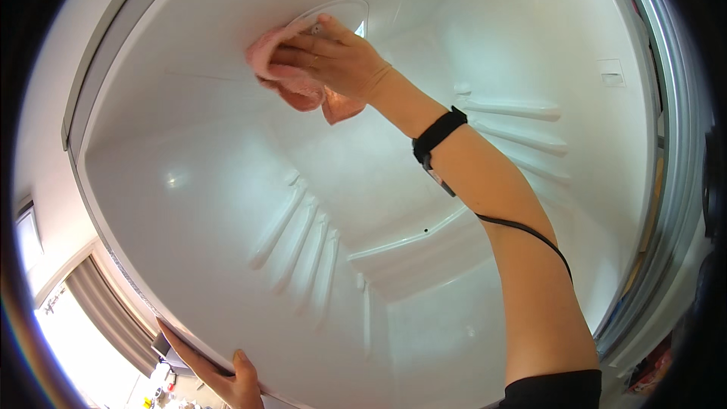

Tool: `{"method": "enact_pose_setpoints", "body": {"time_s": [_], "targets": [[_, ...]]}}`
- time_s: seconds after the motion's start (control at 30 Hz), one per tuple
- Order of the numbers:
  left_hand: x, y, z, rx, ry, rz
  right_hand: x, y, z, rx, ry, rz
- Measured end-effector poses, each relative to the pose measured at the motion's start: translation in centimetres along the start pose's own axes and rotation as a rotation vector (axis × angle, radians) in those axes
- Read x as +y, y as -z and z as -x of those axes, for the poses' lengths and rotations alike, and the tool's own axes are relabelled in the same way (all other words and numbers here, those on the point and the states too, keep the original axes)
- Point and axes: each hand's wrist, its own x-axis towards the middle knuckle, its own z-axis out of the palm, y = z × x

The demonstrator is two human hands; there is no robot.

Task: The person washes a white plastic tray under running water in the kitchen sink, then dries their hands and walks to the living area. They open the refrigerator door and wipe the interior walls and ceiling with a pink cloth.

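Observation:
The white inner liner [187,227] of a refrigerator compartment fills most of the view. My right hand [338,59] presses a pink cloth [295,94] against its upper inner surface, beside a clear lamp cover [355,7]. Folds of the cloth hang below the fingers, and part of the cover is hidden behind the hand. At the lower left, my left hand [241,383] grips the compartment's front edge [122,272], with its thumb on the inner side and fingers outside.
Moulded shelf rails [295,238] line one side wall; more rails [517,108] project opposite. Below them is a stepped ledge [420,261]. A black strap [440,133] and a thin cable [525,227] wrap my right arm. Beyond the left edge are a curtain [111,315] and bright window [85,346].

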Motion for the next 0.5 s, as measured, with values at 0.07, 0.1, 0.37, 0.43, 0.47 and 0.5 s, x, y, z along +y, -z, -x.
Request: {"method": "enact_pose_setpoints", "body": {"time_s": [0.07, 0.1, 0.37, 0.43, 0.47, 0.5], "targets": [[0.5, 0.3, 0.2, -0.010, 0.010, 0.031, 1.4, 0.7, 0.8, 0.025, -0.028, 0.214], [0.7, 0.4, 0.3, -0.013, 0.016, 0.046, 2.1, 0.8, 1.2, 0.030, -0.061, 0.270], [0.8, 0.7, 0.5, -0.002, 0.010, 0.017, 3.0, -0.9, 4.4, 0.219, -0.473, -0.404], [0.8, 0.7, 0.6, -0.003, 0.000, 0.052, 1.6, -1.1, 3.3, 0.333, -0.663, -0.759], [0.9, 0.7, 0.7, -0.010, 0.004, 0.066, 0.6, -0.9, 2.5, 0.332, -0.687, -0.730], [0.7, 0.7, 0.7, -0.016, 0.007, 0.079, -1.3, -1.2, 1.3, 0.352, -0.678, -0.589]]}}
